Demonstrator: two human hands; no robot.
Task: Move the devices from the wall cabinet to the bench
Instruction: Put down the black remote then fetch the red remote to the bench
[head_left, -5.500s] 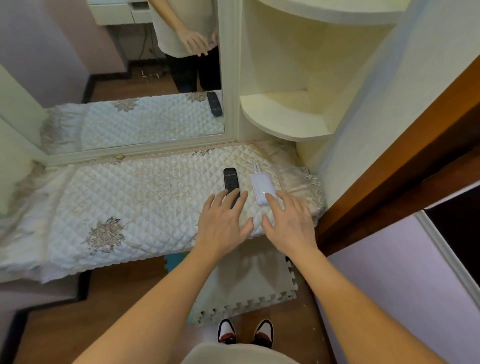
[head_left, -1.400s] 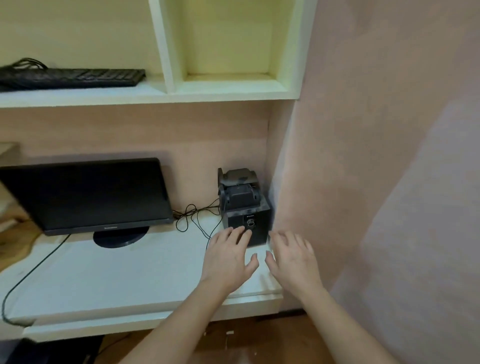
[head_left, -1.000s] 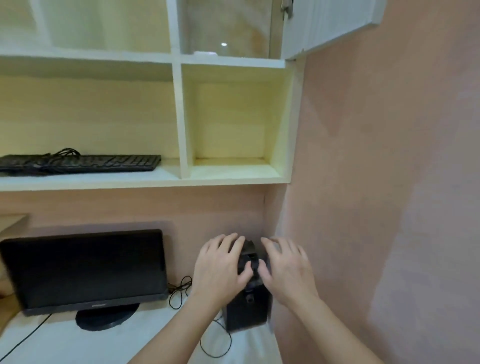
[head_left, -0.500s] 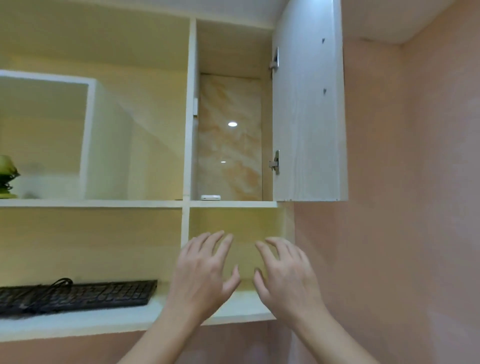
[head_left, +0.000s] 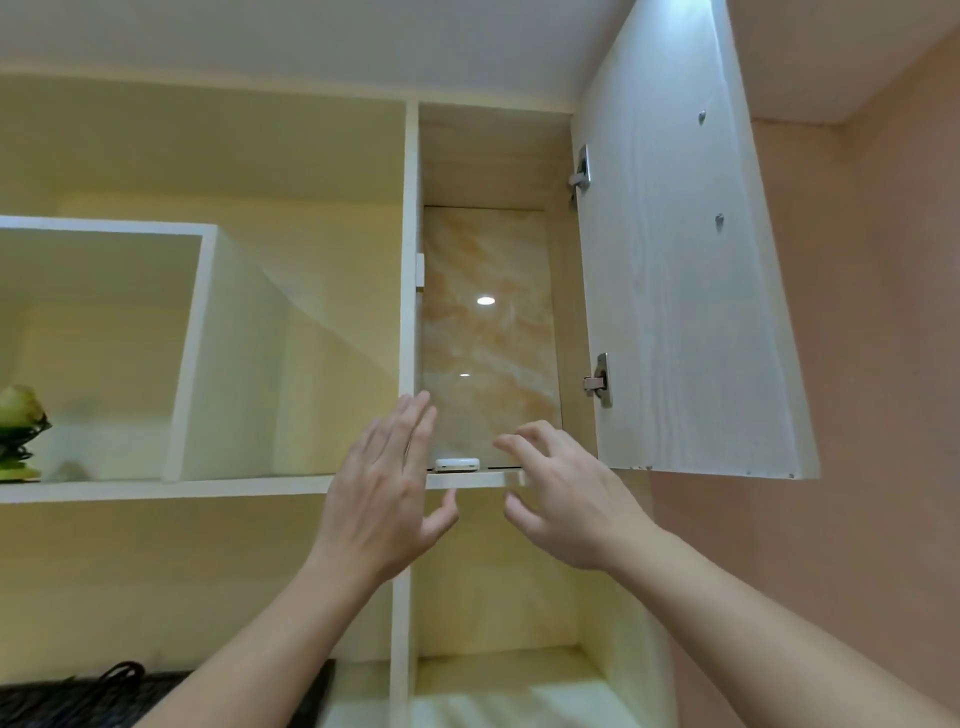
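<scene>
1. I have both hands raised toward the open compartment of the wall cabinet (head_left: 491, 291), whose door (head_left: 680, 249) hangs swung out to the right, so the way in is clear.
2. The one device I can see there, a small flat white gadget (head_left: 457, 464), lies at the near edge of the cabinet shelf (head_left: 467, 479), on the left side of the compartment. Sitting that close to the lip, it should be easy to reach from below.
3. My left hand (head_left: 382, 499) is flat, fingers straight and together; its grip is released and holds nothing. It sits just left of the gadget, probably to steady or guard that side.
4. My right hand (head_left: 558, 499) has the fingers curled and spread; its grip is loose and empty, near the shelf edge to the right of the gadget and not touching it.
5. I judge this as the reach before the pick-up; nothing is lifted yet.
6. The counter is out of view.
</scene>
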